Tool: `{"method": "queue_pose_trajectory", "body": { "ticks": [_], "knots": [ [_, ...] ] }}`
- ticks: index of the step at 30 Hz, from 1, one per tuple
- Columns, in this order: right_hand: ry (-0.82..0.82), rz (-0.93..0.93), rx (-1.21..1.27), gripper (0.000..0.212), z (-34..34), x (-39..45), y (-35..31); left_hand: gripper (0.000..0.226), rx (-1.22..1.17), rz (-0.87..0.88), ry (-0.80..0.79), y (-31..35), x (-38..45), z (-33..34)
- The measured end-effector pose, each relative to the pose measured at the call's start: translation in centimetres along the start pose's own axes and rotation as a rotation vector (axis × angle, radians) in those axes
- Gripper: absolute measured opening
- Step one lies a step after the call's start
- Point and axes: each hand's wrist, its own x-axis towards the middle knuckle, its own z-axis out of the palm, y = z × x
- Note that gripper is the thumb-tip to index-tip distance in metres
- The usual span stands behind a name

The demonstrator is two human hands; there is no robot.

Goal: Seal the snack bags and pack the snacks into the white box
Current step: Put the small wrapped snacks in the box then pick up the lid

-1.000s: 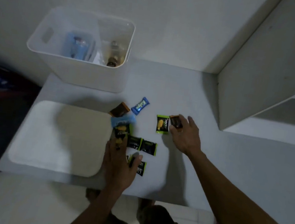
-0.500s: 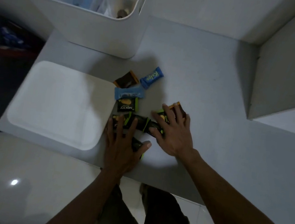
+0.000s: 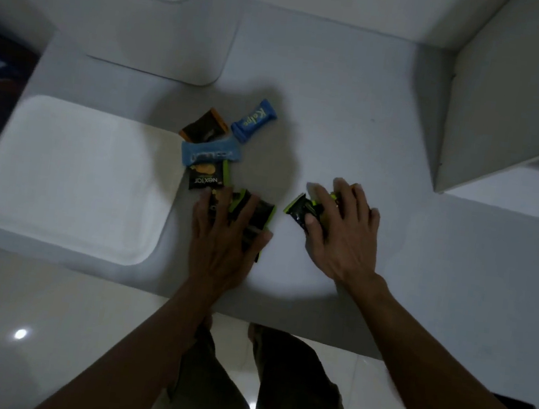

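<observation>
Since a second ago I have leaned in, so the white box [image 3: 167,32] now fills the upper left of the frame and the lid [image 3: 74,177] lies at centre left. My left hand [image 3: 224,229] lies flat, fingers spread, pressing the black-and-green packets [image 3: 260,213] just right of the lid. My right hand [image 3: 342,233], right of centre, has pulled its own black-and-green packet [image 3: 301,211] in toward the left-hand pile, fingers curled over it with the thumb against its edge. I judge the snacks nearly gathered for lifting into the box. Readable: "Nextar" on the black packet [image 3: 205,179] above my left hand, "Kalpa" on the blue wrapper [image 3: 254,119]; the pale blue wrapper [image 3: 211,154] is blurred.
</observation>
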Motion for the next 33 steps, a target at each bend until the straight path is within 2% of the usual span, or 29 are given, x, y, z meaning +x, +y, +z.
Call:
{"method": "queue_pose_trajectory", "body": {
  "ticks": [4, 11, 19, 24, 28, 33],
  "knots": [
    [-0.045, -0.020, -0.111, 0.051, 0.9, 1.0, -0.7, 0.064, 0.080, 0.072, 0.012, 0.1, 1.3, 0.7],
    [0.204, -0.043, -0.030, 0.039, 2.3, 1.0, -0.8, 0.045, 0.083, 0.094, 0.195, 1.1, 2.3, 1.9],
    [0.308, -0.116, 0.021, 0.028, 3.2, 0.8, -1.3, 0.027, 0.028, 0.153, 0.344, 2.2, 3.7, 2.3],
    [0.317, -0.030, 0.064, 0.028, 3.1, 0.9, -2.0, 0.027, -0.096, 0.125, 0.268, 1.6, 4.7, 1.5],
    [0.247, 0.127, 0.239, 0.030, 1.4, 0.7, -3.1, 0.029, -0.274, 0.020, 0.210, 1.4, 4.5, -0.4],
    [0.188, 0.294, 0.440, 0.029, -2.4, 1.8, -4.8, 0.028, -0.452, -0.166, 0.288, 0.3, 4.6, -6.0]
  ]
}}
